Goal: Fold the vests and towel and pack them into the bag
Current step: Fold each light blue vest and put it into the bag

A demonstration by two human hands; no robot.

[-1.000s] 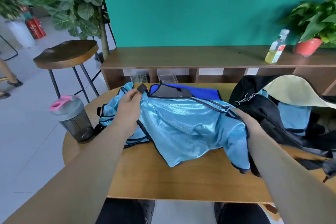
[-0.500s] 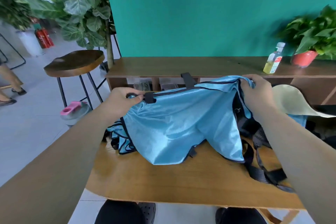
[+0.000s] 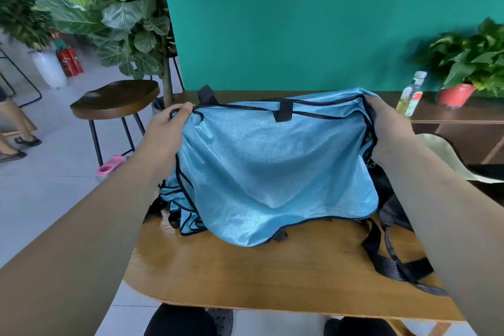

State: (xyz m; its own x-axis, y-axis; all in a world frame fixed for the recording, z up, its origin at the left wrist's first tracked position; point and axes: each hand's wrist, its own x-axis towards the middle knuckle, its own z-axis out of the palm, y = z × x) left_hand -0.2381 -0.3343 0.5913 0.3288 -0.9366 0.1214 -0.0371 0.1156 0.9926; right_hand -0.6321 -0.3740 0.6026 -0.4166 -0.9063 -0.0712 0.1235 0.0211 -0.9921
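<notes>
I hold a light blue vest (image 3: 272, 172) with black trim up above the wooden table (image 3: 272, 278). My left hand (image 3: 166, 131) pinches its top left corner and my right hand (image 3: 387, 131) grips its top right edge. The cloth hangs between them, and its lower hem drapes onto the table. More light blue vest fabric (image 3: 185, 215) lies bunched on the table below my left hand. The black bag (image 3: 392, 207) sits to the right, mostly hidden behind the vest, with its black straps (image 3: 395, 262) trailing over the table.
A pink-lidded shaker bottle (image 3: 110, 168) shows beside my left forearm. A wooden stool (image 3: 114, 98) and leafy plants stand at the left. A long wooden shelf at the back carries a bottle (image 3: 410, 98) and a red potted plant (image 3: 455, 94). A cream cloth (image 3: 447, 155) lies at right.
Both hands have lifted the blue vest off the table and spread it wide at its top edge. The view has tipped upward, so the vest now hides the dark blue item behind it.
</notes>
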